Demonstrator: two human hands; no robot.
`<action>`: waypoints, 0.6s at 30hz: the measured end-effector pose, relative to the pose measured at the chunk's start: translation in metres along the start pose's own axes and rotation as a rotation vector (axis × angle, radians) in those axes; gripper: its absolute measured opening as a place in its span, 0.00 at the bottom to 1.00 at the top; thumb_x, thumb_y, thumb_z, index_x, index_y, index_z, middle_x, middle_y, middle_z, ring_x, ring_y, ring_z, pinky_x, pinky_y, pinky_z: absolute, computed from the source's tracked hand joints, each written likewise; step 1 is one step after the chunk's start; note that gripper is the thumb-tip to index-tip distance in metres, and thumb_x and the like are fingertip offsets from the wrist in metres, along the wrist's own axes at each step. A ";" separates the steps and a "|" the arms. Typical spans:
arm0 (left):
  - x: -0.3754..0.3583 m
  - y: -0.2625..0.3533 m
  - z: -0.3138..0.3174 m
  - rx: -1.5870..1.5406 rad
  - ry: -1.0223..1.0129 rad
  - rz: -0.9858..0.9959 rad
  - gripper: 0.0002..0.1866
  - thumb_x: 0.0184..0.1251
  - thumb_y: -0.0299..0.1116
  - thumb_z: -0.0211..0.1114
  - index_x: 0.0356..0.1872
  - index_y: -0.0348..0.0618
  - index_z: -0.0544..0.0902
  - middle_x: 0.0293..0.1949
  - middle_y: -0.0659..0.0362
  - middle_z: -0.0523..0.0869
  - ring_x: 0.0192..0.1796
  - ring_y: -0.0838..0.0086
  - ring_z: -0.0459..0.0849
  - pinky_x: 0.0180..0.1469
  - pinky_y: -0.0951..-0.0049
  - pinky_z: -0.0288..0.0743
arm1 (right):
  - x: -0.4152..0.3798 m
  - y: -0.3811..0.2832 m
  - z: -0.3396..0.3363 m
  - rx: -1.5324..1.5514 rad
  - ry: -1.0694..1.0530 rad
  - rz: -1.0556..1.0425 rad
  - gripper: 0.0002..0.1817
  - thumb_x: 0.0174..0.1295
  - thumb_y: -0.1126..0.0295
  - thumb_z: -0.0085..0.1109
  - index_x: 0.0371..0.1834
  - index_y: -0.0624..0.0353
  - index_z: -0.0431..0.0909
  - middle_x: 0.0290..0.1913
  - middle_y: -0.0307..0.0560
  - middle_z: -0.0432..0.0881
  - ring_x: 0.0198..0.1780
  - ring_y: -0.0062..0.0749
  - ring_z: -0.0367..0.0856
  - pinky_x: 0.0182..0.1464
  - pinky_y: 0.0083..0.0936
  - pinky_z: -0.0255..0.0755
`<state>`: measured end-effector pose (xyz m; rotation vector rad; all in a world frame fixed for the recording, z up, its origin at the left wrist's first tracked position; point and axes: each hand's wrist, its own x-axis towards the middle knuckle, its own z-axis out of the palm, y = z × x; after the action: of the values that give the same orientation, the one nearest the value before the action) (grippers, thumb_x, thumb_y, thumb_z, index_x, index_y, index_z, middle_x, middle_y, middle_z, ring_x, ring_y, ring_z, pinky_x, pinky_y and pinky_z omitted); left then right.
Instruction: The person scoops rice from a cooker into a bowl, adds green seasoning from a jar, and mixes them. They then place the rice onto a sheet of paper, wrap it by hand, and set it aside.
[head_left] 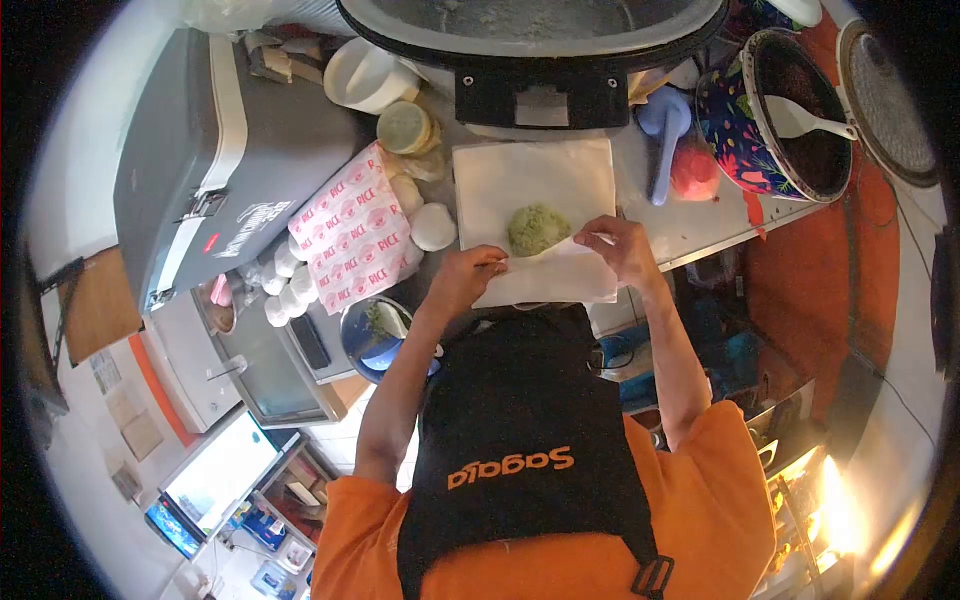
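A mound of green rice (538,229) sits on a sheet of white wrapping paper (530,172) on the counter in front of me. My left hand (468,276) is closed in a pinch at the near left part of the paper. On the other side, my right hand (620,248) pinches the paper just right of the rice. Between the two hands the near edge is lifted and partly folded toward the mound. Neither hand touches the rice, as far as I can see.
A large open pot (540,108) stands behind the paper. To the right are a blue ladle (664,140), a pink bundle (693,172) and a floral pot (722,120) with a white paddle. Printed rice wrappers (350,232), white wrapped balls (433,227) and a grey cooler (250,150) lie left.
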<state>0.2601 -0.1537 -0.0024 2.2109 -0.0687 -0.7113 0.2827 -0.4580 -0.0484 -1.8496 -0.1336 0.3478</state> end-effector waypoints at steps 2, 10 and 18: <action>0.001 -0.006 0.003 -0.016 0.017 0.037 0.15 0.64 0.32 0.74 0.50 0.41 0.87 0.41 0.49 0.92 0.44 0.65 0.92 0.50 0.68 0.84 | 0.002 -0.007 -0.003 -0.026 0.014 0.091 0.09 0.67 0.68 0.70 0.42 0.62 0.88 0.34 0.42 0.88 0.35 0.21 0.81 0.37 0.24 0.73; -0.002 0.006 -0.004 -0.173 -0.070 0.006 0.18 0.60 0.30 0.77 0.51 0.40 0.86 0.43 0.54 0.93 0.44 0.72 0.92 0.52 0.71 0.84 | 0.003 -0.009 -0.002 0.028 -0.017 0.109 0.10 0.65 0.66 0.72 0.41 0.61 0.88 0.31 0.39 0.86 0.35 0.19 0.79 0.43 0.24 0.72; 0.024 0.073 0.024 -0.178 0.076 0.306 0.17 0.65 0.28 0.73 0.53 0.37 0.84 0.42 0.51 0.91 0.45 0.66 0.92 0.52 0.69 0.85 | 0.006 -0.022 -0.003 0.043 -0.083 0.127 0.15 0.58 0.62 0.77 0.43 0.59 0.86 0.39 0.43 0.89 0.45 0.29 0.86 0.53 0.30 0.77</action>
<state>0.2805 -0.2262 0.0252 1.9964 -0.2873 -0.4461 0.2909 -0.4526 -0.0278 -1.8056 -0.0649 0.5125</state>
